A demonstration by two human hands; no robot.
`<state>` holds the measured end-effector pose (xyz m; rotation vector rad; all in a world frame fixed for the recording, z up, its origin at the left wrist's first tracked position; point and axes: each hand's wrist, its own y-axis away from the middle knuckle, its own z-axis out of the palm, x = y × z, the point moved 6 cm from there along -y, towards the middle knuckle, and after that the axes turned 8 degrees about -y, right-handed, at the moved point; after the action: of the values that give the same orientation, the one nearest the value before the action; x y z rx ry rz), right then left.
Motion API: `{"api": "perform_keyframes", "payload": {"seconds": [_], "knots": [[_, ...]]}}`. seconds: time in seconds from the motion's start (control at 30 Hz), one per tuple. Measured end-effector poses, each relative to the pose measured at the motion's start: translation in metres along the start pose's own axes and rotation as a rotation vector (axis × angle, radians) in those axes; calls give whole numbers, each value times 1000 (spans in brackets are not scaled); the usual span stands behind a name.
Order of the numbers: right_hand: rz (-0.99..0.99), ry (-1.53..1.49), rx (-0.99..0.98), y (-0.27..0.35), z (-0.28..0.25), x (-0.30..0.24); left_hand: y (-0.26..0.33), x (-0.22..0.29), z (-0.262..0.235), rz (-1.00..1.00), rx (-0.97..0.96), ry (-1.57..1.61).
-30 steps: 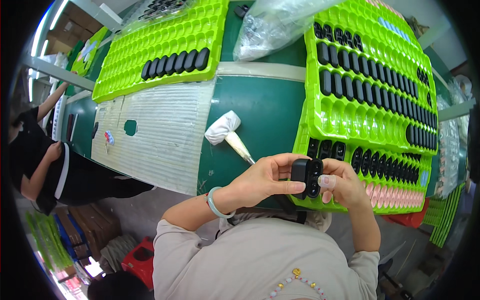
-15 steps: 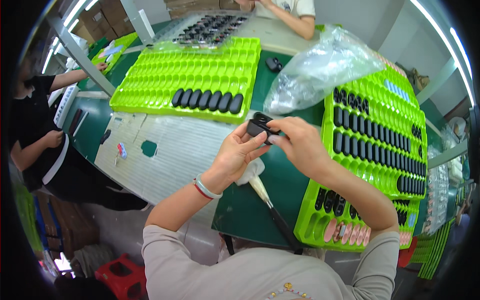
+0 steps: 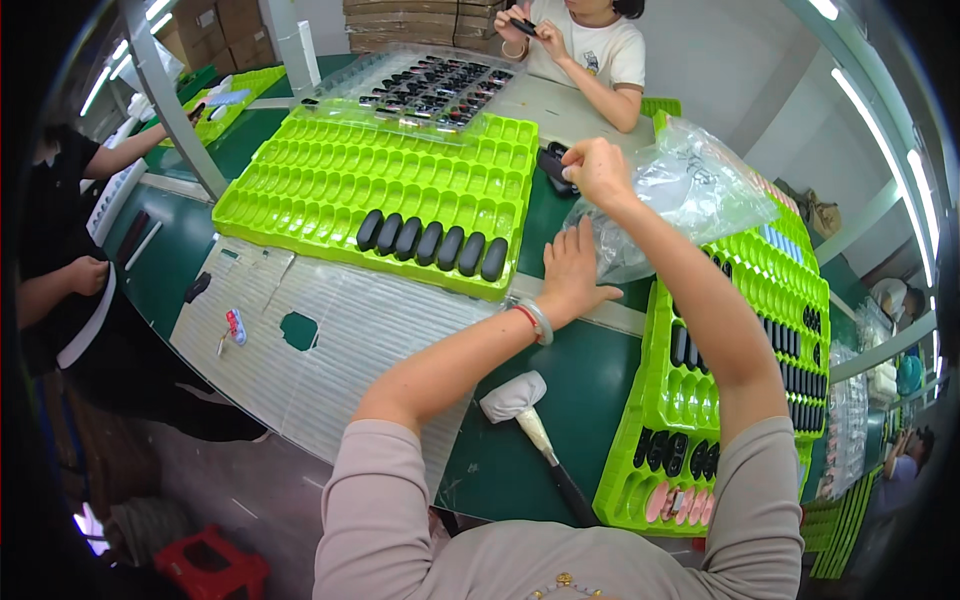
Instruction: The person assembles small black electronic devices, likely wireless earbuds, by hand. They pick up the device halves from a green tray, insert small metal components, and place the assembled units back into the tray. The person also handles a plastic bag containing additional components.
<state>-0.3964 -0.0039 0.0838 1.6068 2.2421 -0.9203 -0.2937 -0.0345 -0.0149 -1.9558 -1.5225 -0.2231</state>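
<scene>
My right hand (image 3: 597, 172) reaches far forward over the green table, past the clear plastic bag. Its fingers are closed on the edge of a small black case (image 3: 552, 168), beside another dark piece that is partly hidden. My left hand (image 3: 572, 268) is open, fingers stretched, against the near left edge of the clear plastic bag (image 3: 670, 195). Left of it stands a bright green tray (image 3: 350, 165), with a row of black oval cases (image 3: 430, 243) in its front pockets.
A cloth-headed tool (image 3: 540, 435) with a black handle lies nearer me. Green trays (image 3: 680, 400) on the right hold black and pink pieces. A clear tray of small parts (image 3: 430, 95) rests on the far tray. One co-worker (image 3: 590, 55) sits opposite; another (image 3: 70, 250) is at left.
Both hands have moved forward and parted. The black case has left my left hand and is at my right hand's fingers farther off. My left hand has opened beside the bag.
</scene>
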Motion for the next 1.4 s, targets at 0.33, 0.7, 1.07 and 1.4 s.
{"api": "perform_keyframes", "payload": {"seconds": [0.33,0.7,1.07,1.4], "knots": [[225,118,14,20,79,18,-21,34,14,74,484,62],[14,79,82,8,22,-27,-109,3,65,72,722,325],[-791,-59,185,105,-224,-174,-67,12,-184,41,311,1060],[-309,118,206,222,-267,1,166,-163,-370,-418,826,169]]}}
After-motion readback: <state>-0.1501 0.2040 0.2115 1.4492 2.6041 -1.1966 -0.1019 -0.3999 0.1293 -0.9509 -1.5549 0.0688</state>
